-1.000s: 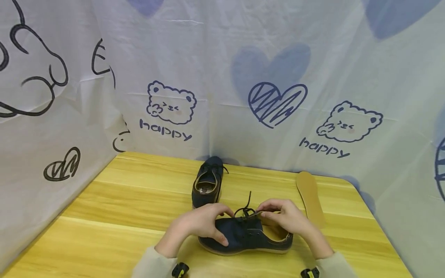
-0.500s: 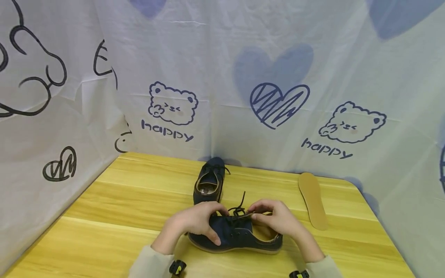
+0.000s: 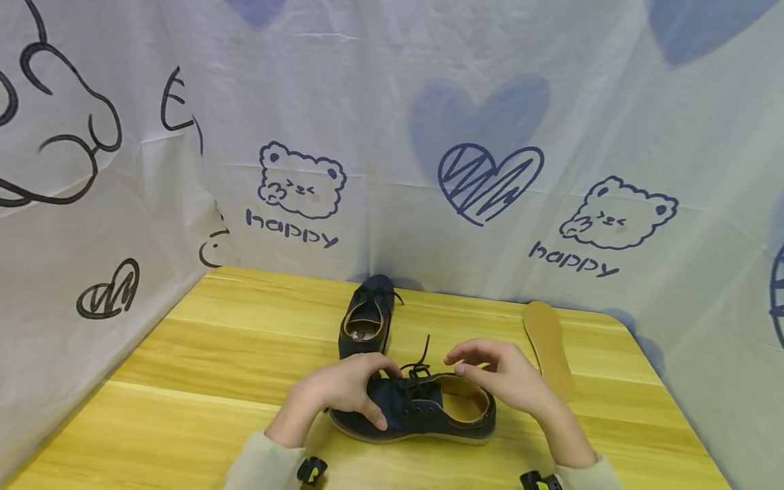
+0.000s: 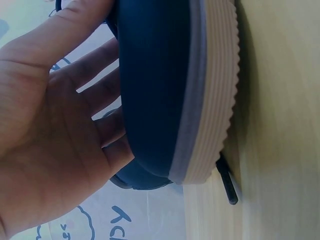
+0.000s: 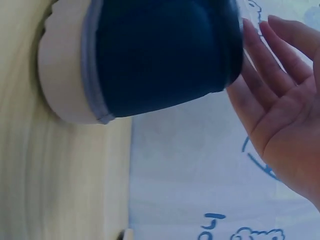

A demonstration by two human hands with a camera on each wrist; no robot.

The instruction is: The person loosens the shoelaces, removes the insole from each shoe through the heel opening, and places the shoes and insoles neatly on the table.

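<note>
A dark blue lace-up shoe [image 3: 422, 412] lies sole down on the table, toe to the left, its tan-lined opening facing up. My left hand [image 3: 343, 391] grips it round the toe, thumb on the near side and fingers on the far side; the left wrist view shows the fingers behind the toe [image 4: 155, 90]. My right hand [image 3: 499, 371] hovers over the opening, fingers slightly bent and holding nothing. In the right wrist view this hand [image 5: 285, 95] is beside the heel [image 5: 160, 55]. Black laces [image 3: 419, 371] are tied on top, one end sticking up.
A second dark blue shoe [image 3: 367, 316] stands behind, toe toward the back, partly hidden by my left hand. A tan insole [image 3: 545, 333] lies at the right on the yellow wooden table [image 3: 202, 340]. A printed white cloth [image 3: 392, 136] hangs along the back and sides.
The shoe has shifted a little left with the left hand on it. My right hand has let go of the opening's edge by the laces and lifted to the right.
</note>
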